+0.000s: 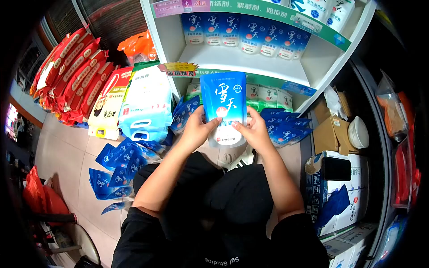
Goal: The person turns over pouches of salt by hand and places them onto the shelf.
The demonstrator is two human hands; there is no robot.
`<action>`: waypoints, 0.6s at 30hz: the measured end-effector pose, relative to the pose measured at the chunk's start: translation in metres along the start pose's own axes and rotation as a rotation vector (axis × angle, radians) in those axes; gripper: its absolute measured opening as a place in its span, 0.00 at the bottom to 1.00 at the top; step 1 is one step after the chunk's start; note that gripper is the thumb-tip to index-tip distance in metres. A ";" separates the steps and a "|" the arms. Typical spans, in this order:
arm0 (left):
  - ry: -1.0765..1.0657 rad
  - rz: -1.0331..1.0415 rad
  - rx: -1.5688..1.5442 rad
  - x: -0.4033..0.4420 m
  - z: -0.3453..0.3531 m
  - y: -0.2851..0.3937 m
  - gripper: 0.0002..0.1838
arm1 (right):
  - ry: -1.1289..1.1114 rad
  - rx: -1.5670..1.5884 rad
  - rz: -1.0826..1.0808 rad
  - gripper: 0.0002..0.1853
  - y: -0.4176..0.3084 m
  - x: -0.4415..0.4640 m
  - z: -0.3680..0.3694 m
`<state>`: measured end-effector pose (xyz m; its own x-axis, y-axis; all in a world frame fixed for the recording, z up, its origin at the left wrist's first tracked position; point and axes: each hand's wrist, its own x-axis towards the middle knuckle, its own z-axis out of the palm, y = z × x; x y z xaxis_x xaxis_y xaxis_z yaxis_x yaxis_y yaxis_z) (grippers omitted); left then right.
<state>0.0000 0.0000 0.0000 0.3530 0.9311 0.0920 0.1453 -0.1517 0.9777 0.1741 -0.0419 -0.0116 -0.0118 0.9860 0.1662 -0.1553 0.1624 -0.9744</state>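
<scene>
A blue and white pouch with Chinese characters (pixel 225 100) is held upright in front of the shelf. My left hand (pixel 199 127) grips its lower left side, the thumb on its front. On the lower right side my right hand (pixel 255 130) holds it too, thumb also on the front. Behind it stands a white shelf unit (pixel 192 58) with rows of blue pouches (pixel 231 29) on its upper level. Green and white pouches (pixel 270 96) stand on the lower level. More blue pouches lie on the floor at the left (pixel 120 167) and by the shelf's right side (pixel 286 127).
Stacked red bags (pixel 73 71) and larger white-blue bags (pixel 145 105) stand left of the shelf. At the right are cardboard boxes (pixel 326 134), a white bowl (pixel 358 132) and a black phone (pixel 337 169). A red plastic bag (pixel 42 196) lies at the far left.
</scene>
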 end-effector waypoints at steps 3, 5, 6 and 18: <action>0.005 0.033 -0.075 0.000 0.004 0.000 0.17 | 0.003 0.010 0.034 0.23 -0.004 -0.001 -0.003; 0.012 0.025 -0.046 -0.001 0.005 0.000 0.17 | 0.004 0.017 0.043 0.22 -0.005 -0.002 -0.003; 0.013 0.024 -0.043 -0.002 0.003 0.001 0.17 | 0.003 0.020 0.043 0.22 -0.004 -0.002 -0.001; 0.007 0.017 -0.039 -0.005 -0.004 -0.005 0.17 | -0.003 0.026 0.044 0.22 0.003 -0.002 0.006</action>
<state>-0.0060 -0.0031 -0.0043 0.3483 0.9310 0.1095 0.1034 -0.1543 0.9826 0.1680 -0.0433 -0.0136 -0.0222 0.9920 0.1240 -0.1805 0.1180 -0.9765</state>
